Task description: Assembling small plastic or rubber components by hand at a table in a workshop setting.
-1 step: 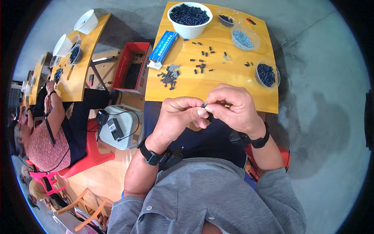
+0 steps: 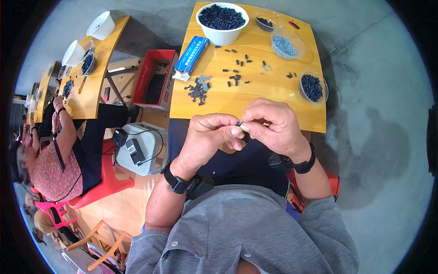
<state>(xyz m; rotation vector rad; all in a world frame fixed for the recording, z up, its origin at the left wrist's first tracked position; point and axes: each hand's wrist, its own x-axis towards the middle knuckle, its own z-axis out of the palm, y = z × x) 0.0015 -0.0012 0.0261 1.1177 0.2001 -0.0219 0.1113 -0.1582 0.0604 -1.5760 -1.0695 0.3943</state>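
My left hand (image 2: 205, 137) and my right hand (image 2: 276, 130) meet just off the near edge of the wooden table (image 2: 273, 102). Thumb and forefinger of each are pinched together at a tiny black part with a silvery metal bit (image 2: 239, 123). Most of that part is covered by the fingertips. Some dark material also shows beneath the right thumb, too hidden to name. Beyond my left hand lies a heap of small black and silver pieces (image 2: 198, 91). Several short black plastic pieces (image 2: 236, 77) are scattered across the middle of the table.
At the far side stand a white bucket (image 2: 223, 34) of black pieces, a clear tub (image 2: 286, 45) of silver screws and another tub (image 2: 269, 20). A bowl (image 2: 313, 87) of black pieces sits at right. A blue box (image 2: 191, 57) lies left; a co-worker (image 2: 59, 169) sits beyond.
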